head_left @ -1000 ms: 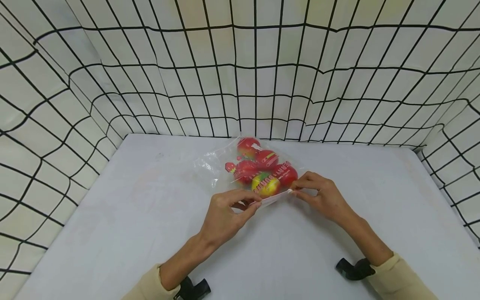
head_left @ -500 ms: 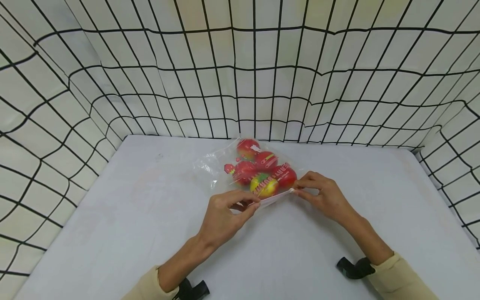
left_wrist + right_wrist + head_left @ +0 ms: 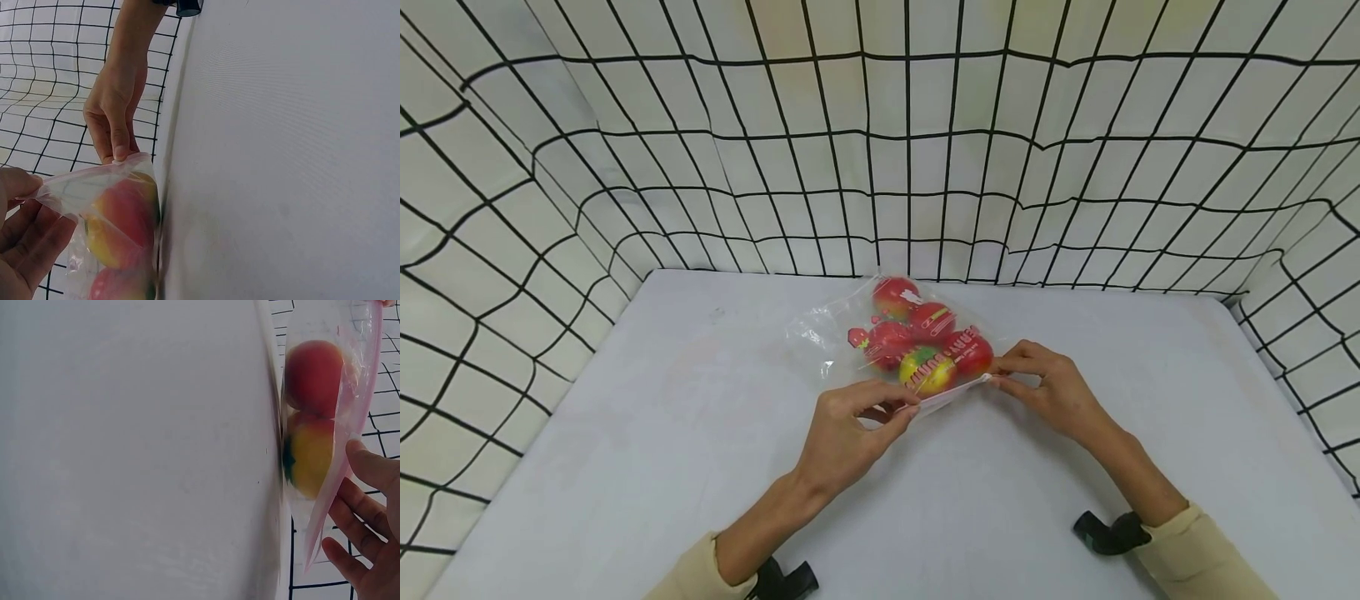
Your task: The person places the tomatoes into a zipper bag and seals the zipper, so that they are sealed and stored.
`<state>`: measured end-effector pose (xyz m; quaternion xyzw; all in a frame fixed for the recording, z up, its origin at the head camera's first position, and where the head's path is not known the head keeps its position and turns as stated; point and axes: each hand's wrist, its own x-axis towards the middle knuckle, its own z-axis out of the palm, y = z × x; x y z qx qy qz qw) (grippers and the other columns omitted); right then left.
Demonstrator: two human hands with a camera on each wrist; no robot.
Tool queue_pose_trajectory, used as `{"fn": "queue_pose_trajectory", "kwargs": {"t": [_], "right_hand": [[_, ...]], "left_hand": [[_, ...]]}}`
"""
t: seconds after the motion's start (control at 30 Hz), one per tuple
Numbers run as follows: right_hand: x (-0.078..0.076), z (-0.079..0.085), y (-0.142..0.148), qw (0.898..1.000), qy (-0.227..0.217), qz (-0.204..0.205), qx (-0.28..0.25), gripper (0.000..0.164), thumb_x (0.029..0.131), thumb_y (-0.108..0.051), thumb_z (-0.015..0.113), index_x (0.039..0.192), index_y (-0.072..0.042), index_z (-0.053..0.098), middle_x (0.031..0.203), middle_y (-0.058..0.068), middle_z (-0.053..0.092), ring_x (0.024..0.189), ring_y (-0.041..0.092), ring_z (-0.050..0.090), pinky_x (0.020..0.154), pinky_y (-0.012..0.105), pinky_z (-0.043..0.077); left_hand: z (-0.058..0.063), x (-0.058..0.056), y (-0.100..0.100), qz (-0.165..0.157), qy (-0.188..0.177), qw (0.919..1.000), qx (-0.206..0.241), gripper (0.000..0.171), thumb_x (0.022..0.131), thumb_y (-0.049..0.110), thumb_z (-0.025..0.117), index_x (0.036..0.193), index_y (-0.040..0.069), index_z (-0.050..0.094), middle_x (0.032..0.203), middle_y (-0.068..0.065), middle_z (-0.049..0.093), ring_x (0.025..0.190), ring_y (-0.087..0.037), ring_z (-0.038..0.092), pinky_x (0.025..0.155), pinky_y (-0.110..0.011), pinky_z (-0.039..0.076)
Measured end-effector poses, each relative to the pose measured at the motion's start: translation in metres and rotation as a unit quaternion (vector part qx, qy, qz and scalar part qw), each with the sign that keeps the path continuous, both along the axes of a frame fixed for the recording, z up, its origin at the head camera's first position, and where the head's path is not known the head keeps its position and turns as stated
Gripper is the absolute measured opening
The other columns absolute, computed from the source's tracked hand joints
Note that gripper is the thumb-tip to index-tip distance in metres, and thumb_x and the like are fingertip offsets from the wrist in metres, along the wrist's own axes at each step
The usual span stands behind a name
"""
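In the head view a clear plastic zip bag with red print lies on the table, its mouth towards me. Inside are several red fruits and a yellow-green one, mango-like in colour. My left hand pinches the left part of the zip edge between thumb and fingers. At the edge's right end, my right hand pinches by a small white slider. The left wrist view shows the left fingers gripping the film. In the right wrist view the right thumb presses the pinkish strip.
A white-covered table spreads under the bag. Black netting over pale walls rises behind it and at both sides. A dark camera is strapped at each wrist, by the beige sleeves.
My right hand has moved slightly right along the zip edge, with the white slider at its fingertips. The left hand keeps its pinch, and the fruits stay in place.
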<state>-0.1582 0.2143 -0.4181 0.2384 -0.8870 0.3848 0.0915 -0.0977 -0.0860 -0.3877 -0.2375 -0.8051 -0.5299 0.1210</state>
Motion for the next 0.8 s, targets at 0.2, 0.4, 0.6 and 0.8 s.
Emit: {"fn": "queue_pose_trajectory", "kwargs": {"t": [0.2,0.4,0.6,0.8], "right_hand": [[-0.0007,0.0011,0.002,1.0,0.001,-0.003,0.006,0.03,0.083,-0.002,0.085,0.111,-0.013,0.082,0.101,0.0,0.071,0.095,0.012,0.061,0.076,0.018,0.057],[-0.0024,0.0024,0.0032,1.0,0.007,0.001,-0.002,0.028,0.083,-0.002,0.084,0.109,-0.012,0.082,0.1,0.0,0.071,0.094,0.012,0.062,0.077,0.013,0.055],[-0.0049,0.0022,0.006,1.0,0.012,-0.009,0.006,0.027,0.082,-0.002,0.085,0.108,-0.01,0.082,0.099,0.002,0.071,0.094,0.014,0.062,0.077,0.016,0.055],[-0.0071,0.002,0.0098,1.0,0.005,-0.019,0.013,0.025,0.083,-0.003,0.084,0.107,-0.011,0.082,0.1,0.001,0.071,0.094,0.011,0.062,0.076,0.016,0.055]], "left_hand": [[-0.0012,-0.0002,0.001,-0.003,0.003,1.0,0.003,0.019,0.086,0.005,0.084,0.103,0.013,0.082,0.094,0.001,0.08,0.081,-0.006,0.071,0.073,-0.023,0.064],[-0.004,-0.0012,0.0004,-0.002,0.024,0.9997,0.005,0.019,0.086,0.003,0.083,0.102,0.014,0.082,0.093,0.002,0.08,0.081,-0.007,0.071,0.073,-0.024,0.065],[-0.0034,-0.0021,0.0001,-0.003,0.033,0.9994,0.009,0.019,0.086,0.004,0.083,0.102,0.013,0.082,0.092,0.002,0.079,0.081,-0.007,0.071,0.073,-0.024,0.065],[-0.0014,-0.0022,0.0005,-0.002,0.042,0.9991,0.01,0.018,0.086,0.004,0.084,0.101,0.012,0.082,0.091,0.002,0.079,0.081,-0.007,0.07,0.073,-0.024,0.065]]}}
